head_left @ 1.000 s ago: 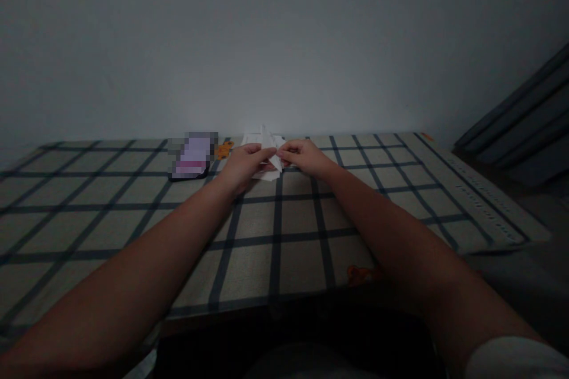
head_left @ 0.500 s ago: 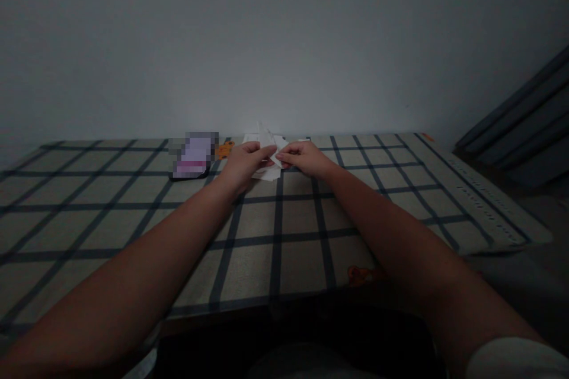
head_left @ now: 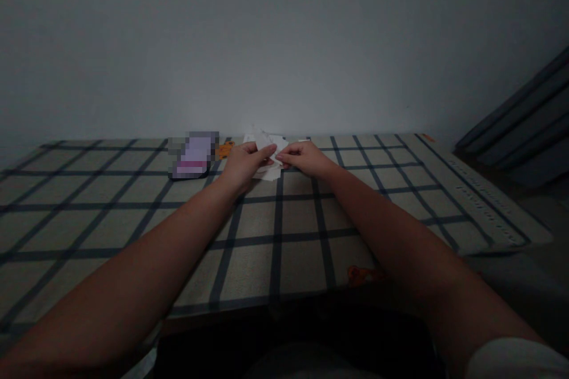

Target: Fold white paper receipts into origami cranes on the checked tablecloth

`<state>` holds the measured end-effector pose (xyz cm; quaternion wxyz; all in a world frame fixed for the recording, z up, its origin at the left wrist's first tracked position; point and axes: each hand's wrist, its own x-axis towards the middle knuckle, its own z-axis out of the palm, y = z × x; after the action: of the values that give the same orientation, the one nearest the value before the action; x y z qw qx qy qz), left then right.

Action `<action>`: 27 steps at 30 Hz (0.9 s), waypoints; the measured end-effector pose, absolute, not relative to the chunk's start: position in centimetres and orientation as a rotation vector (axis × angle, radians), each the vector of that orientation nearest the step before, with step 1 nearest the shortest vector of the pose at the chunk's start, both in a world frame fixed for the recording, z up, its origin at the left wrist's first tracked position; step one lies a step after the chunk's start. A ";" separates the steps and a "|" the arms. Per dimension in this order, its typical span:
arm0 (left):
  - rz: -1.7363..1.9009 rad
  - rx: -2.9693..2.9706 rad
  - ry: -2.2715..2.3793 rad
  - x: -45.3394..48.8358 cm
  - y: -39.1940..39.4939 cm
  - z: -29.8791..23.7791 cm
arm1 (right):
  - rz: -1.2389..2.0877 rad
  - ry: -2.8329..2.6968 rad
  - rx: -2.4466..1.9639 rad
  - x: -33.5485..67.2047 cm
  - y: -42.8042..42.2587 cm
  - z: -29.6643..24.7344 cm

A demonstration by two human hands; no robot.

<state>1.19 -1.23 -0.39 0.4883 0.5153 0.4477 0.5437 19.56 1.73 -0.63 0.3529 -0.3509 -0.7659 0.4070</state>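
Both hands meet over white paper (head_left: pixel 272 141) near the far edge of the table. My left hand (head_left: pixel 246 163) pinches the paper between thumb and fingers from the left side. From the right, my right hand (head_left: pixel 303 157) is closed with its fingertips on the paper's right edge. The held piece looks creased, with a thin point sticking up at the top. More white paper (head_left: pixel 268 174) lies flat under the hands, partly hidden by them. The room is dim, so fine folds cannot be made out.
A checked cloth (head_left: pixel 302 210) with dark lines covers the table. Left of my hands lies a phone (head_left: pixel 193 154) with a blurred, lit screen. A pale wall (head_left: pixel 284 41) rises right behind the table. At the right hangs a dark curtain (head_left: pixel 528 124).
The upright tip of the paper has dropped lower and tilted left, and more of the sheet spreads flat between my fingers. My hands have barely shifted.
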 end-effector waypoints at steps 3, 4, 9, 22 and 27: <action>1.285 1.244 1.106 1.2 -1.2 -0.4 | 1.025 -2.018 -0.905 19.7 1.7 -0.7; 1.273 1.246 1.111 1.2 -1.2 -0.4 | 1.015 -2.027 -0.905 19.7 1.7 -0.7; 1.295 1.292 1.128 1.2 -1.3 -0.3 | 1.046 -1.974 -0.893 19.6 1.6 -0.7; 1.311 1.225 1.076 1.2 -1.3 0.0 | 1.116 -1.906 -0.866 19.7 1.7 -0.8; 1.264 1.295 1.148 1.0 -1.2 -0.4 | 1.112 -1.904 -0.871 19.7 1.6 -0.7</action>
<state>0.98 -1.16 -0.36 0.4787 0.5306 0.4701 0.5179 19.70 1.63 -0.67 0.3758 -0.3405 -0.7442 0.4347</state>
